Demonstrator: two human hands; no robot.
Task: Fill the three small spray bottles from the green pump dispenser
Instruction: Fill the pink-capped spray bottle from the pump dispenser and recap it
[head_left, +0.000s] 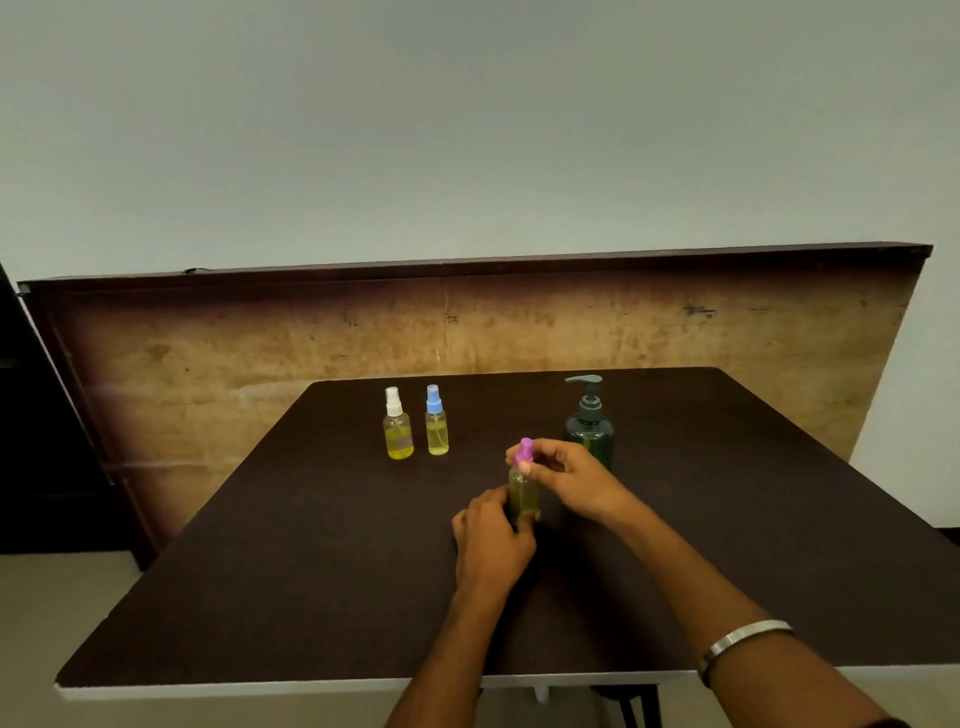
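1. Currently the left hand (493, 540) is gripping the pink-capped bottle (523, 491) mid-table (260, 571); the right hand (563, 475) is pinching its cap (524, 451).
2. Judgement: seat cap square, twist snug.
3. Green pump dispenser (589, 423) is standing near the far edge.

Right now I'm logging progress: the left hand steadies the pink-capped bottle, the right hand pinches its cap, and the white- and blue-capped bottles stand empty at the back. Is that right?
One thing is wrong: the white-capped bottle and blue-capped bottle are not empty; the head view shows yellow liquid in both. The rest holds: the left hand steadies the pink-capped bottle and the right hand pinches its cap.
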